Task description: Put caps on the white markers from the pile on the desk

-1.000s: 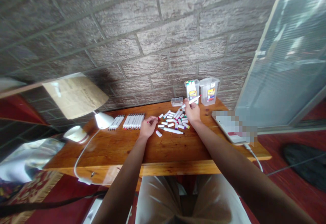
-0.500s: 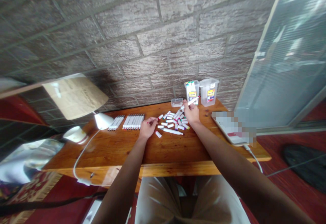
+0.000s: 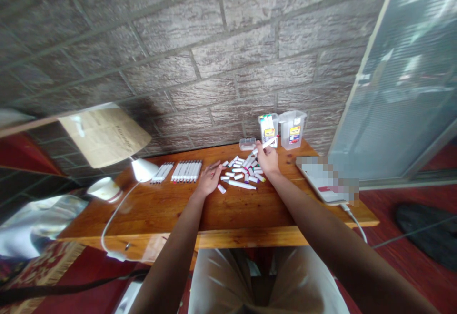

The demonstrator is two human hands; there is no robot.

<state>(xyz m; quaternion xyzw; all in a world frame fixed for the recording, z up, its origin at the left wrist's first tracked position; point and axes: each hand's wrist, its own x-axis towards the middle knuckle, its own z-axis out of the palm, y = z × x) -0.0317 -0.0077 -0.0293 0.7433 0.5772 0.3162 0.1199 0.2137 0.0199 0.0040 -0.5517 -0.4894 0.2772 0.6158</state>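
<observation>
My right hand [image 3: 268,160] grips a white marker [image 3: 270,142] with a red end, raised over the right side of a heap of loose marker caps [image 3: 238,167] in white with coloured ends. To the left of the heap, my left hand [image 3: 210,179] rests low over the wooden table with its fingers stretched out and nothing seen in them. A separate cap [image 3: 222,189] lies just beside that hand. In front of the heap is another white marker [image 3: 242,184] with a dark tip. Two rows of white markers [image 3: 186,171] lie side by side farther left.
At the back stand a clear box with markers [image 3: 268,126] and another clear box [image 3: 292,135], beside a small clear lid [image 3: 247,144]. A lamp [image 3: 107,135] and paper cup [image 3: 105,190] are on the left. A tablet-like device [image 3: 326,188] with a cable lies right.
My left hand's fingers have spread from a pinch beside the heap, near a red-ended cap. My right hand keeps the marker in almost the same place.
</observation>
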